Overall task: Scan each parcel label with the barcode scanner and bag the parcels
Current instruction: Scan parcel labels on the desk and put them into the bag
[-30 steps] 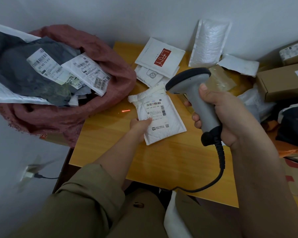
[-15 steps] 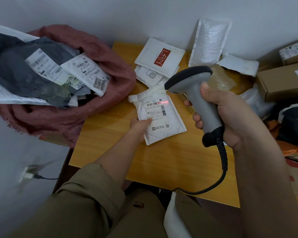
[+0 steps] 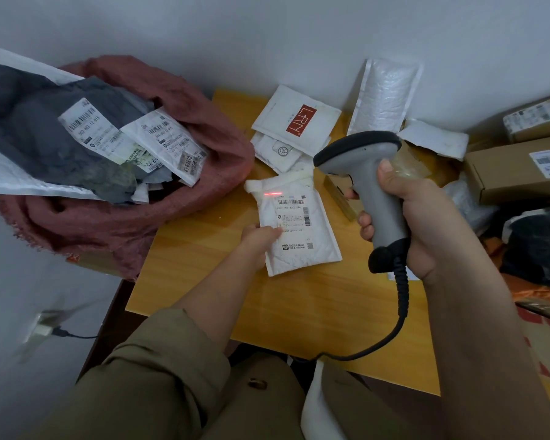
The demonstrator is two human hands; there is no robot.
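Observation:
A white padded parcel (image 3: 302,246) lies flat on the wooden table (image 3: 299,312), its printed label facing up. My left hand (image 3: 259,239) pinches its left edge, thumb on the label. My right hand (image 3: 416,217) grips the grey barcode scanner (image 3: 375,185) above the table, to the right of the parcel, head pointing left. A red scan line falls on the parcel's top left, just above the barcode. A dark red cloth bag (image 3: 159,198) at the left holds grey and white labelled parcels (image 3: 115,138).
More white mailers (image 3: 296,122) and a bubble mailer (image 3: 385,93) lie at the table's far side by the wall. Cardboard boxes (image 3: 515,166) and a black bag (image 3: 540,246) crowd the right. The scanner's cable (image 3: 391,328) hangs over the front edge.
The red scan line moved from the bare table left of the parcel onto the label, then to the parcel's top left. Both hands stayed nearly still.

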